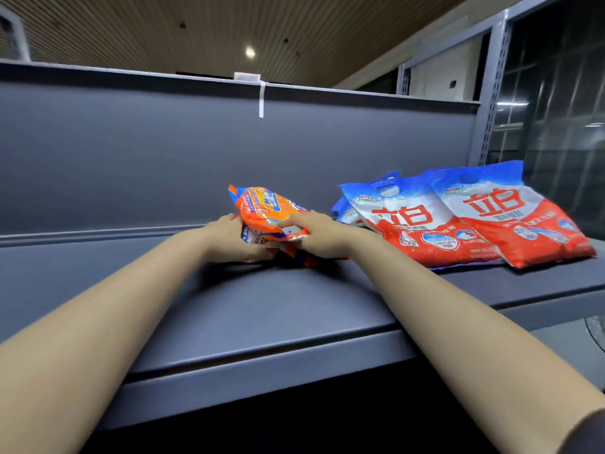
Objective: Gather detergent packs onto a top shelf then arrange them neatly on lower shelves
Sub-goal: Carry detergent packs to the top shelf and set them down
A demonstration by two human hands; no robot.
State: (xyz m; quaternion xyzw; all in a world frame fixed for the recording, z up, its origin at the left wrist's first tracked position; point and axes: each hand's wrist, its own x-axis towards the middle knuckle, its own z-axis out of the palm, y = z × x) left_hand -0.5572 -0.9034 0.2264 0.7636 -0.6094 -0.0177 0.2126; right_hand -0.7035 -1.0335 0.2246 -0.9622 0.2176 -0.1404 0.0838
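An orange detergent pack (265, 208) is tilted up on the dark grey shelf (262, 309), near its back panel. My left hand (229, 239) grips its lower left side and my right hand (319, 234) grips its lower right edge. More orange packaging shows beneath both hands; I cannot tell how many packs lie there. To the right, two large red, white and blue detergent bags (422, 224) (514, 217) lie flat side by side, overlapping, and a third blue bag corner (343, 213) peeks out behind them.
A grey back panel (163, 158) rises behind the shelf, with a white tag (261, 99) hanging from its top rim. A perforated metal upright (491, 93) stands at the right end. The shelf's front lip (294, 375) runs below my forearms.
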